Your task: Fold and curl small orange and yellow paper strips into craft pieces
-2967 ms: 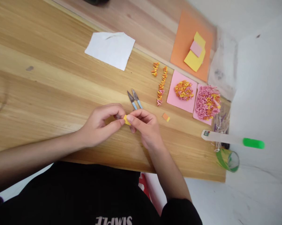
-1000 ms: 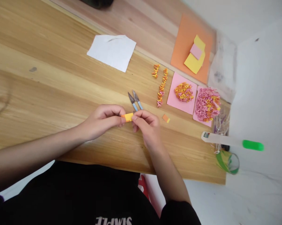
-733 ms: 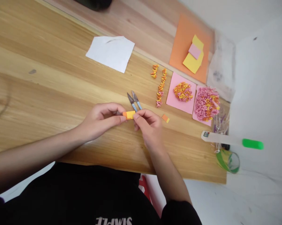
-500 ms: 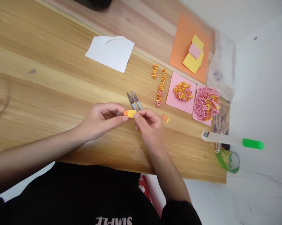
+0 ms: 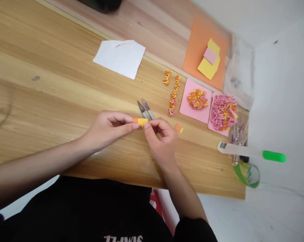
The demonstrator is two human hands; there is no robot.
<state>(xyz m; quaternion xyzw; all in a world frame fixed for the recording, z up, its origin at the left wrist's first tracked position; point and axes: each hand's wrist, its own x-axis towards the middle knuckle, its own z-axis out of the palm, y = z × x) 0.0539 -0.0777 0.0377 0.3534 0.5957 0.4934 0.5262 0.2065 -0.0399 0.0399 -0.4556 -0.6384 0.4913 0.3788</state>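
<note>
A small strip of yellow and orange paper point(image 5: 142, 120) is pinched between both hands above the wooden table. My left hand point(image 5: 111, 129) grips its orange end with thumb and forefinger. At the yellow end, my right hand point(image 5: 161, 137) has its thumb and fingertips closed on the paper. Just beyond the fingers lie thread snips point(image 5: 145, 108), blades pointing away, their handles partly hidden by my right hand. Another little orange and yellow paper piece point(image 5: 178, 128) rests on the table right of my right hand.
Rows of small folded paper pieces point(image 5: 174, 94) lie ahead. Heaps of tiny pink, orange and yellow pieces point(image 5: 197, 99) sit on pink paper squares. A white sheet point(image 5: 120, 58), an orange sheet point(image 5: 192, 50), a glue bottle point(image 5: 239, 149) and a green-banded cup point(image 5: 247, 174) are around.
Both hands stay in almost the same place. My right thumb has shifted slightly down along the yellow end, and more of the paper strip's upper edge shows.
</note>
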